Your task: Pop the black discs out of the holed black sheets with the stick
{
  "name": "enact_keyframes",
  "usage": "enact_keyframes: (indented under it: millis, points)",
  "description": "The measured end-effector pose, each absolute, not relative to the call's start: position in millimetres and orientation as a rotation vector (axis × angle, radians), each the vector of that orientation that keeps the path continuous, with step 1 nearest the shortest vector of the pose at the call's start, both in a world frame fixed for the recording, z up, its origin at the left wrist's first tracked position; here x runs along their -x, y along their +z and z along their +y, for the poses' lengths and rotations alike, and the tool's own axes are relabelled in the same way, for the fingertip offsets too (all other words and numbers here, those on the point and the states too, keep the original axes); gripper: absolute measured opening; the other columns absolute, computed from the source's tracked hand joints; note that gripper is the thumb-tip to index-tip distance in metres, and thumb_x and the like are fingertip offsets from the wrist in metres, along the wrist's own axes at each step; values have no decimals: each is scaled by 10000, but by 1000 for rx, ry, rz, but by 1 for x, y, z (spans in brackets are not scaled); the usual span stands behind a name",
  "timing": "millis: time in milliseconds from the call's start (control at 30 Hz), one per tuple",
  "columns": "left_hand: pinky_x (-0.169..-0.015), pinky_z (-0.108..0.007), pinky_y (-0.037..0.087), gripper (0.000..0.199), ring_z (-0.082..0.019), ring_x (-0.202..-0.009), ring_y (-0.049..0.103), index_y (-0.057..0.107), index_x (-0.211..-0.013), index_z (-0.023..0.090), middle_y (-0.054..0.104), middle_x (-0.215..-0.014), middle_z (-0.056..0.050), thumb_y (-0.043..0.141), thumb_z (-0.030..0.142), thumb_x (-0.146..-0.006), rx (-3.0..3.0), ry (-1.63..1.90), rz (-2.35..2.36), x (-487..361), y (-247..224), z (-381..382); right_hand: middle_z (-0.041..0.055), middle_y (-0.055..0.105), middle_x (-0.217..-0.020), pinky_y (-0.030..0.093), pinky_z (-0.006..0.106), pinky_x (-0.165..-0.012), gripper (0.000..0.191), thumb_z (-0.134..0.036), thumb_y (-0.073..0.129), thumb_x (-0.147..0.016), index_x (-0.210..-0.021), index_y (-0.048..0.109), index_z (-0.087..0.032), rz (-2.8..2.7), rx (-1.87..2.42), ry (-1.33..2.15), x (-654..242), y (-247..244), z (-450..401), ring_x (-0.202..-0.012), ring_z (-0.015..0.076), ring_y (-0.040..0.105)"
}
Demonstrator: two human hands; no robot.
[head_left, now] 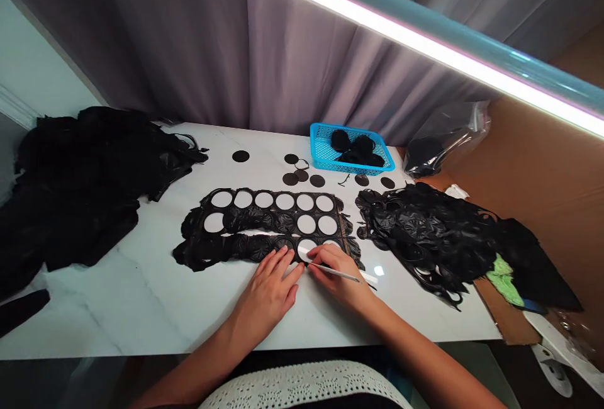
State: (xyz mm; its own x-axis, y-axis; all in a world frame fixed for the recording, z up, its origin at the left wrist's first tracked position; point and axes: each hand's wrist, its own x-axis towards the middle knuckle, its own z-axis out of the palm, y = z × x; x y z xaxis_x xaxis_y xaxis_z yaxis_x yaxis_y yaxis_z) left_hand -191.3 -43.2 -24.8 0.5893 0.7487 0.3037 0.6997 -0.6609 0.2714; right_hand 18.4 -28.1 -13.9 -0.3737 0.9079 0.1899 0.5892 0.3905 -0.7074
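Observation:
My left hand [274,283] lies with fingers stretched out, its tips resting on the lower black strip of gathered fabric [236,247]. White discs show in several round places along the strips, such as the white disc [285,202]; other rounds are covered by puckered black material. Close beside it, my right hand [340,274] is closed around a slim, pale, metallic-looking tool [342,272], held low over the same strip. The tool's tip is hidden by my fingers, so its exact kind is unclear.
A blue basket [325,160] of black round pieces stands at the back. Several flat black discs [240,156] lie before it. Black fabric is heaped at the left [94,170] and right [419,226]. A tube light [401,34] crosses overhead.

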Motion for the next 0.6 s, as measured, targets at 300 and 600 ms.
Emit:
enact_keyframes:
  millis: [300, 600]
  points:
    - [-1064, -489, 415, 361, -291, -1300, 470, 597, -1244, 206, 558, -1337, -124, 513, 150, -897, -2663, 591, 1248, 190, -25, -44, 71, 682, -982, 478, 375, -788, 108, -143, 549, -905, -818, 564, -206, -2189, 1342, 625, -11, -9, -26, -880, 218, 610]
    - [-1074, -467, 406, 346, -270, -1298, 476, 600, -1224, 192, 567, -1335, -113, 481, 131, -905, -2650, 648, 1257, 189, -32, -45, 90, 689, -1130, 442, 387, -813, 106, -145, 494, -962, -923, 583, -188, -2435, 1222, 229, -6, -17, -33, -962, 245, 601]
